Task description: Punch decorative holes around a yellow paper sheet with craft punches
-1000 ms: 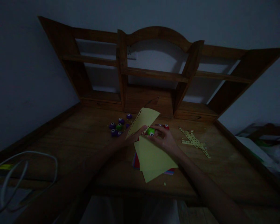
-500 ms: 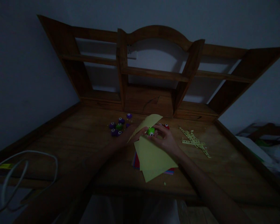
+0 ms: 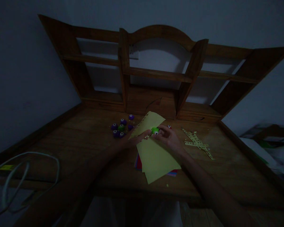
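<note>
Showing more of its face than half a second ago, the yellow sheet [image 3: 153, 119] slants beyond the far end of the paper stack [image 3: 161, 160]. I read the step as punching along its edge; the next move calls for seating that edge squarely. On my feed, the left hand [image 3: 137, 139] pinches the sheet; the right hand [image 3: 169, 138] grasps the green punch [image 3: 154, 129] between thumb and fingers, just right of the left hand.

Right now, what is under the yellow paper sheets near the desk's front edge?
Edges of red paper and blue paper peek out beneath the yellow paper sheets, on the wooden desk. The rest is covered; how many sheets lie underneath cannot be told.
</note>
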A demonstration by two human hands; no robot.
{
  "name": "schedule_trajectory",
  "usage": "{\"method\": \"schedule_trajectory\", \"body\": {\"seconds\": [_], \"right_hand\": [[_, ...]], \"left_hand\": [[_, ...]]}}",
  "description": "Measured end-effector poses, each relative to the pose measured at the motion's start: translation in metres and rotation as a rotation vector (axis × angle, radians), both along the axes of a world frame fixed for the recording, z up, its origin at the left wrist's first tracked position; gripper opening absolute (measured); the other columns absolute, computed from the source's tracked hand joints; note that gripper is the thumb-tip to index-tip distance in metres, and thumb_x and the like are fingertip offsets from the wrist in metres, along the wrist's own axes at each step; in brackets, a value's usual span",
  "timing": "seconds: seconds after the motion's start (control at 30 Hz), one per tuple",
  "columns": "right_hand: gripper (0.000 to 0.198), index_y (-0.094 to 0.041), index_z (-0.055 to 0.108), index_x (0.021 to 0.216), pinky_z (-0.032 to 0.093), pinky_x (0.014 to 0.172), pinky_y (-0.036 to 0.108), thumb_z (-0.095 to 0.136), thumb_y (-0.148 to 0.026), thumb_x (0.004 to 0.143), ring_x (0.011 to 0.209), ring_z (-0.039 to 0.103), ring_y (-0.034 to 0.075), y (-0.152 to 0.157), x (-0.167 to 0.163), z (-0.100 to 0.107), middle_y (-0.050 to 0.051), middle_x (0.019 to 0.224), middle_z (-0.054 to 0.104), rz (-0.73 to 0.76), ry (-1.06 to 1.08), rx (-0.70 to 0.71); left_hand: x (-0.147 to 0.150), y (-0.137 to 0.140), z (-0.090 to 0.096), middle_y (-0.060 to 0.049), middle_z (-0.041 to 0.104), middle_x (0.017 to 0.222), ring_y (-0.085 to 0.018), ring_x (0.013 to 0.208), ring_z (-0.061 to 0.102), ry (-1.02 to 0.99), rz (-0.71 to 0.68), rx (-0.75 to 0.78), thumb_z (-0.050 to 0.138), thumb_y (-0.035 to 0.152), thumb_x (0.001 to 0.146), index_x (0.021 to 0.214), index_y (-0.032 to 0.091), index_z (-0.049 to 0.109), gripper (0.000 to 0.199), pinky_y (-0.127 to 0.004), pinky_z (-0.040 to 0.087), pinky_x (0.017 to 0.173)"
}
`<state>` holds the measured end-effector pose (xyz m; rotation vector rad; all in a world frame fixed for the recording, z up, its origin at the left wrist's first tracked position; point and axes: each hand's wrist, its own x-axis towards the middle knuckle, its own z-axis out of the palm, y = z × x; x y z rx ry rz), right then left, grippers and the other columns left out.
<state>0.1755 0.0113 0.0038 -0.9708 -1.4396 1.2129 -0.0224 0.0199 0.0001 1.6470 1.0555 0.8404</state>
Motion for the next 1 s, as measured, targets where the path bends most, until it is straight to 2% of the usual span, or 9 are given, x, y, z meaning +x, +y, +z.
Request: {"method": "schedule_trajectory", "body": {"seconds": [0.07,0.13,0.23,0.37,0.63,0.83,1.0], "right_hand": [[0.038,-0.02,0.06,0.089,0.036,0.05,0.023,0.08,-0.033,0.06,0.054,0.049,0.01,0.002,0.001,-0.001,-0.005,0.065,0.055,0.064,0.057,-0.056],[0.034,-0.019,0.06,0.086,0.038,0.051,0.023,0.08,-0.033,0.062,0.054,0.05,0.01,0.004,0.003,-0.003,-0.003,0.069,0.058,0.154,0.119,-0.108],[0.029,-0.017,0.062,0.084,0.042,0.053,0.024,0.078,-0.033,0.065,0.056,0.052,0.01,0.005,0.003,-0.004,-0.001,0.072,0.059,0.241,0.198,-0.207],[0.023,-0.015,0.064,0.08,0.044,0.053,0.022,0.076,-0.031,0.069,0.058,0.052,0.009,0.005,0.003,-0.005,0.001,0.074,0.058,0.231,0.284,-0.313],[0.023,-0.015,0.065,0.084,0.048,0.055,0.021,0.076,-0.03,0.07,0.062,0.054,0.009,0.003,0.003,-0.005,0.003,0.082,0.062,0.229,0.295,-0.363],[0.02,-0.014,0.065,0.078,0.048,0.055,0.02,0.076,-0.028,0.07,0.06,0.056,0.009,0.002,0.005,-0.005,0.002,0.078,0.062,0.264,0.299,-0.38],[0.021,-0.014,0.066,0.08,0.049,0.054,0.021,0.077,-0.028,0.069,0.06,0.056,0.01,0.002,0.005,-0.005,0.003,0.077,0.064,0.251,0.284,-0.393]], "left_hand": [[0.001,-0.001,-0.001,-0.005,0.068,0.097,-0.022,0.087,0.06,0.038,0.069,-0.022,0.053,0.055,0.082,0.105,0.02,0.064,0.044,-0.029,0.045,0.068],[0.002,0.0,-0.004,-0.007,0.067,0.099,-0.022,0.087,0.06,0.021,0.083,-0.007,0.055,0.054,0.081,0.104,0.018,0.064,0.044,-0.03,0.045,0.071],[0.004,0.006,-0.01,-0.008,0.067,0.084,-0.019,0.074,0.06,-0.057,-0.023,-0.004,0.052,0.054,0.083,0.086,0.013,0.064,0.043,-0.03,0.045,0.07],[0.005,0.014,-0.015,-0.006,0.061,0.064,-0.016,0.06,0.055,-0.107,-0.199,-0.023,0.046,0.053,0.087,0.065,0.012,0.058,0.048,-0.029,0.043,0.065],[0.006,0.022,-0.018,-0.004,0.055,0.055,-0.014,0.053,0.05,-0.209,-0.345,-0.073,0.046,0.049,0.087,0.061,0.012,0.056,0.047,-0.029,0.041,0.062],[0.008,0.026,-0.026,-0.005,0.055,0.054,-0.014,0.052,0.05,-0.236,-0.342,-0.094,0.048,0.05,0.086,0.06,0.012,0.056,0.047,-0.027,0.041,0.058],[0.009,0.019,-0.02,-0.003,0.055,0.056,-0.013,0.051,0.049,-0.268,-0.266,-0.1,0.053,0.047,0.084,0.062,0.012,0.055,0.042,-0.027,0.04,0.057]]}}
